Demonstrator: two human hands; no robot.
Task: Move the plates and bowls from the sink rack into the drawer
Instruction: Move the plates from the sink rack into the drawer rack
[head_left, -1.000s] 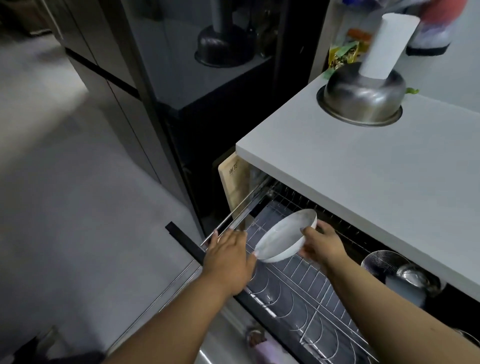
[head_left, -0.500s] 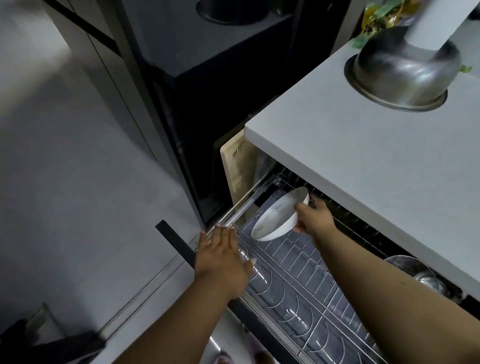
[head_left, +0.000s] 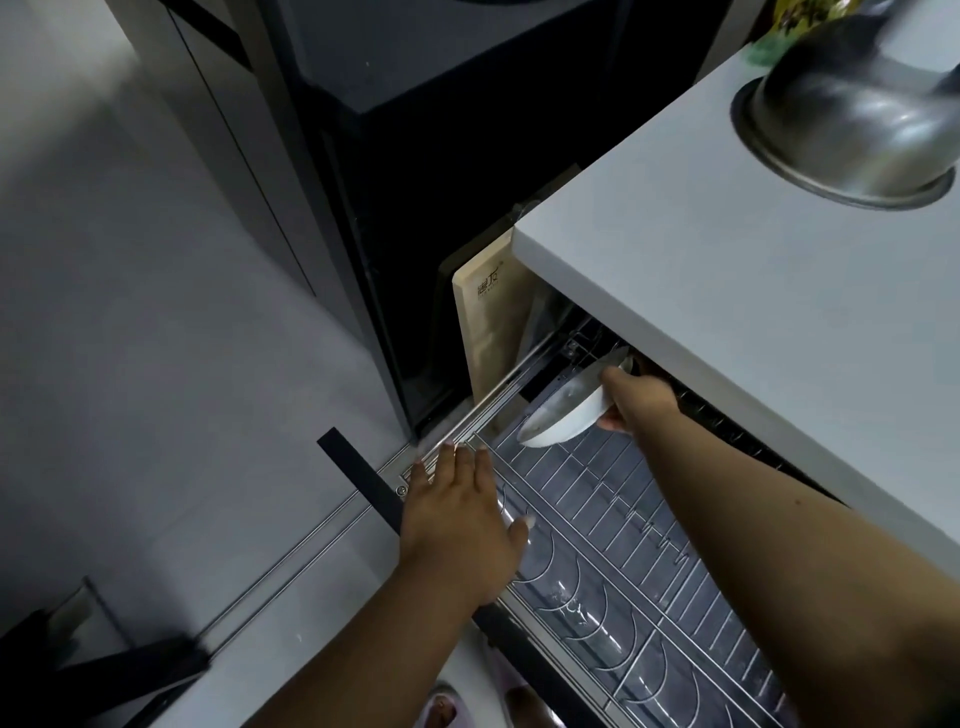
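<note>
Head view: the right hand grips a white bowl by its rim, tilted on edge at the far corner of the open drawer, under the bench, likely to slot it between rack wires. The left hand, fingers straight, rests on the drawer's front rail, probably steadying it.
</note>
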